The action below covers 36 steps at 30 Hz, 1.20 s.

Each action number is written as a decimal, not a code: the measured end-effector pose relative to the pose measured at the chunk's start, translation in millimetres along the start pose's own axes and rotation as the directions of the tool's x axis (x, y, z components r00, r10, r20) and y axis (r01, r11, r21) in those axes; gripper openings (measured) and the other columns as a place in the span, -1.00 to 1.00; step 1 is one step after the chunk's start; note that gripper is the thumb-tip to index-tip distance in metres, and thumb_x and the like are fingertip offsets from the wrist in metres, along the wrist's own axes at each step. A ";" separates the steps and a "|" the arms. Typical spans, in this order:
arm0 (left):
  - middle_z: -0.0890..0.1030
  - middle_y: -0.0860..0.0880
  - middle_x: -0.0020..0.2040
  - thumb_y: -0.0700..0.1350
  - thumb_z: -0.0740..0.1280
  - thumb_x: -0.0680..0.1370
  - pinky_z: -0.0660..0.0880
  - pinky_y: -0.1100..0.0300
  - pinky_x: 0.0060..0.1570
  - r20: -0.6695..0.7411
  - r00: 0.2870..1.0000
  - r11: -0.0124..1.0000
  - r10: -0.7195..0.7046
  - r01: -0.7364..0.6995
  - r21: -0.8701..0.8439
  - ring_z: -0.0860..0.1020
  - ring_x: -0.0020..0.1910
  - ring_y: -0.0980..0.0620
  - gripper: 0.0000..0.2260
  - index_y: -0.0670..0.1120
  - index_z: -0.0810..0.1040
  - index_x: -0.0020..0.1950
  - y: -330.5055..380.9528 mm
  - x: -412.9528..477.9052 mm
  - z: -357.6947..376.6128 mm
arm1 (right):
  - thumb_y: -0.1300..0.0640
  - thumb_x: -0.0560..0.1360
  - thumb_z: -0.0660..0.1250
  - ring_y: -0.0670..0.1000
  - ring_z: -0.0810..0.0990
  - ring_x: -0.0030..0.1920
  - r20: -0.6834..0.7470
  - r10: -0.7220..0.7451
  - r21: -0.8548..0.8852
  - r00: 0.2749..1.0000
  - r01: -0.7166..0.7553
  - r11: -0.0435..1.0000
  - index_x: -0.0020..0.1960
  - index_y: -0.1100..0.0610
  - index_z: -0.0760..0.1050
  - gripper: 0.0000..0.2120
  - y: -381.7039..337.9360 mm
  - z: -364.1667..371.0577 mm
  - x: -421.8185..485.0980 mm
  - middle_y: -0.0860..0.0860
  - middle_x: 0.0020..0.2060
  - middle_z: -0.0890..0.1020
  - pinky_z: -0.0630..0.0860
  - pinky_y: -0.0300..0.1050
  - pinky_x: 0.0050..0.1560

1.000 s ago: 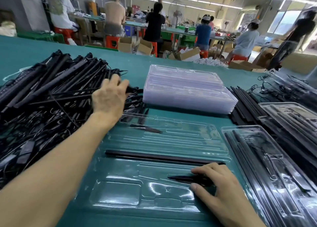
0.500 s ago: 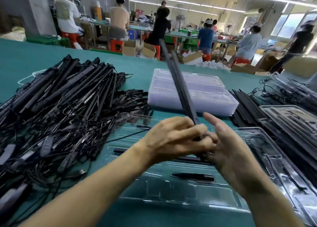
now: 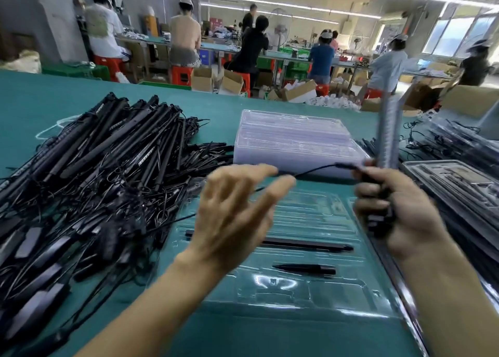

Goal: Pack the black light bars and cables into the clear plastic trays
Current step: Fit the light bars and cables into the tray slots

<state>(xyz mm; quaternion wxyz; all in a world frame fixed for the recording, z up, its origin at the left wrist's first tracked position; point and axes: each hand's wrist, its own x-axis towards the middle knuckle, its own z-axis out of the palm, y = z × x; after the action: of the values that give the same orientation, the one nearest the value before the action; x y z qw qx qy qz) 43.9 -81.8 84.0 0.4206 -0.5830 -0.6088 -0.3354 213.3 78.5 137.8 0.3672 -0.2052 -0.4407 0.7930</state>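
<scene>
Clear tray (image 3: pixel 297 319) at near edge of worktop (image 3: pixel 54 100); my right hand (image 3: pixel 399 211) grips a light bar (image 3: pixel 387 130) upright, left hand (image 3: pixel 232 211) spread loose above tray.

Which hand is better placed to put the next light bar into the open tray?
Probably the right. The right hand grips a light bar upright above the tray; the left hand is open, near the cable.

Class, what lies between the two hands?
In the head view, a thin black cable runs from the right hand, gripping a light bar, toward the left hand.
</scene>
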 end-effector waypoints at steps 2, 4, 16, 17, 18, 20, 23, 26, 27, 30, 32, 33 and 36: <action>0.53 -0.04 0.17 -0.07 0.50 0.43 0.39 -0.02 0.14 0.083 0.981 0.974 -0.176 0.161 0.157 0.52 0.11 -0.12 -0.54 -0.01 0.47 0.29 -17.3 -10.9 -8.0 | 0.27 0.58 0.14 -0.21 0.29 -0.58 -0.061 -0.095 0.093 0.994 0.101 0.991 -0.11 0.03 0.35 -0.83 -24.7 -12.3 2.4 -0.10 -0.48 0.45 0.20 -0.43 -0.65; 0.60 -0.07 -0.02 -0.05 0.50 0.43 0.47 -0.02 -0.09 0.173 0.948 0.949 -0.267 0.228 0.219 0.57 -0.07 -0.15 -0.69 -0.09 0.58 0.13 -28.5 -18.4 -13.5 | 0.26 0.61 0.12 -0.20 0.32 -0.52 -0.117 -0.152 0.207 0.981 0.174 0.963 -0.13 0.01 0.36 -0.79 -37.0 -23.8 6.1 -0.13 -0.45 0.44 0.25 -0.40 -0.59; 0.52 -0.03 -0.14 0.20 0.18 0.54 0.50 0.07 -0.50 0.398 0.801 0.889 -0.448 0.353 0.291 0.56 -0.47 -0.18 -0.62 -0.01 0.59 0.12 -63.8 -26.9 -31.5 | 0.22 0.60 0.15 -0.19 0.29 -0.50 -0.272 -0.190 0.212 0.943 0.251 0.945 -0.18 0.03 0.32 -0.80 -29.5 -57.9 22.6 -0.10 -0.41 0.38 0.21 -0.41 -0.55; 0.50 -0.04 -0.16 0.20 0.17 0.54 0.51 0.04 -0.52 0.370 0.822 0.899 -0.433 0.363 0.244 0.54 -0.49 -0.18 -0.60 -0.05 0.59 0.11 -64.9 -25.3 -30.4 | 0.21 0.59 0.17 -0.19 0.28 -0.52 -0.285 -0.146 0.123 0.947 0.187 0.975 -0.19 0.05 0.32 -0.81 -23.3 -59.5 21.1 -0.09 -0.42 0.38 0.19 -0.41 -0.59; 0.50 -0.05 -0.18 0.19 0.20 0.52 0.52 0.02 -0.52 0.331 0.850 0.911 -0.410 0.362 0.198 0.53 -0.49 -0.18 -0.60 -0.08 0.60 0.09 -66.4 -24.0 -30.2 | 0.19 0.58 0.21 -0.19 0.27 -0.54 -0.292 -0.115 0.014 0.949 0.125 0.992 -0.18 0.09 0.35 -0.84 -17.1 -59.4 17.7 -0.08 -0.43 0.40 0.18 -0.41 -0.62; 0.53 -0.07 -0.19 0.17 0.29 0.49 0.54 -0.03 -0.49 0.255 0.883 0.919 -0.393 0.369 0.138 0.54 -0.45 -0.18 -0.63 -0.11 0.60 0.05 -69.9 -22.8 -31.8 | 0.18 0.49 0.34 -0.19 0.29 -0.56 -0.247 -0.085 -0.171 0.965 0.042 0.984 -0.08 0.19 0.41 -0.88 -1.9 -51.9 8.6 -0.05 -0.42 0.46 0.17 -0.38 -0.66; 0.61 -0.08 -0.17 0.12 0.39 0.46 0.57 -0.08 -0.39 0.193 0.895 0.916 -0.401 0.394 0.075 0.60 -0.32 -0.16 -0.69 -0.08 0.59 0.03 -70.0 -23.7 -34.6 | 0.14 0.23 0.49 -0.11 0.48 -0.49 -0.091 -0.030 -0.301 0.995 0.001 0.954 -0.05 0.16 0.44 -0.64 27.0 -23.7 -3.4 0.08 -0.24 0.63 0.27 -0.34 -0.63; 0.66 -0.01 -0.14 -0.03 0.54 0.41 0.62 0.03 -0.20 0.237 0.877 0.897 -0.418 0.440 -0.047 0.62 -0.22 0.00 -0.74 -0.06 0.62 0.03 -68.0 -22.4 -32.7 | 0.14 0.18 0.60 -0.04 0.64 -0.32 0.071 0.059 -0.434 0.996 -0.022 0.901 -0.27 -0.03 0.57 -0.76 58.1 16.8 -11.0 0.10 -0.06 0.68 0.33 -0.29 -0.56; 0.66 0.04 -0.13 -0.12 0.58 0.38 0.60 0.17 -0.10 0.268 0.853 0.865 -0.448 0.489 -0.110 0.62 -0.19 0.09 -0.71 -0.05 0.64 0.05 -67.3 -22.4 -31.4 | 0.15 0.23 0.60 -0.03 0.67 -0.27 0.119 0.074 -0.452 0.990 -0.013 0.892 -0.32 -0.08 0.59 -0.78 69.2 29.7 -11.6 0.08 -0.05 0.70 0.34 -0.29 -0.55; 0.65 0.20 -0.17 -0.26 0.57 0.35 0.46 0.52 -0.08 0.360 0.766 0.723 -0.532 0.633 -0.278 0.62 -0.13 0.25 -0.61 0.06 0.64 0.10 -69.6 -22.5 -29.7 | 0.05 0.28 0.55 0.01 0.70 -0.05 0.193 0.073 -0.452 0.978 0.022 0.892 -0.27 -0.22 0.61 -0.82 96.4 64.0 -11.0 -0.03 0.06 0.69 0.35 -0.29 -0.51; 0.65 0.20 -0.16 -0.26 0.56 0.35 0.47 0.49 -0.11 0.409 0.732 0.647 -0.545 0.677 -0.351 0.63 -0.10 0.24 -0.55 0.17 0.61 0.10 -73.0 -24.1 -30.3 | 0.04 0.26 0.58 -0.04 0.68 -0.08 0.218 0.050 -0.478 0.975 0.062 0.876 -0.21 -0.21 0.60 -0.77 109.4 77.3 -9.0 -0.08 0.06 0.67 0.37 -0.27 -0.47; 0.65 0.21 -0.10 -0.26 0.56 0.35 0.51 0.42 -0.09 0.417 0.728 0.627 -0.544 0.683 -0.375 0.63 -0.07 0.21 -0.53 0.20 0.59 0.10 -74.5 -24.8 -30.7 | 0.07 0.26 0.60 -0.08 0.64 -0.19 0.241 0.038 -0.494 0.970 0.089 0.865 -0.17 -0.17 0.59 -0.74 114.3 81.6 -7.9 -0.09 -0.01 0.67 0.39 -0.27 -0.46; 0.67 0.12 -0.06 -0.29 0.57 0.37 0.61 0.16 -0.06 0.432 0.706 0.536 -0.561 0.707 -0.460 0.65 -0.05 0.11 -0.54 0.16 0.59 0.11 -76.6 -26.2 -30.5 | 0.14 0.26 0.61 -0.17 0.57 -0.31 0.257 -0.007 -0.587 0.966 0.162 0.793 -0.03 -0.04 0.53 -0.63 124.6 89.0 -4.8 -0.03 -0.07 0.66 0.54 -0.21 -0.34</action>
<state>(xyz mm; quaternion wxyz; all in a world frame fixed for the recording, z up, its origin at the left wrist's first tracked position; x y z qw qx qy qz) -29.3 -127.7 79.4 -0.0112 -0.4555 -0.6855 -0.5679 108.6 -16.6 78.9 0.2615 -0.1934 -0.7200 0.6130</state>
